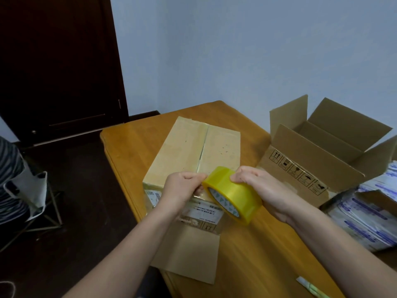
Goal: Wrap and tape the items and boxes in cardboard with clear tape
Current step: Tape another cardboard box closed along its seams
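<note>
A closed cardboard box (189, 147) lies on the wooden table (133, 145), its top flaps taped along the middle seam and a printed label on its near side. Above the box's near end, my right hand (262, 190) grips a yellowish roll of clear tape (233, 193) around its rim. My left hand (182, 190) pinches the roll's left edge, where the loose tape end seems to be. A flat piece of cardboard (193, 257) lies under the box's near side and reaches over the table edge.
An open, empty cardboard box (318, 151) stands to the right. Stacks of white packets with blue print (365, 214) lie at the far right. A small strip (311, 286) lies near the front edge. A folding chair with a bag (32, 190) stands at left by a dark door.
</note>
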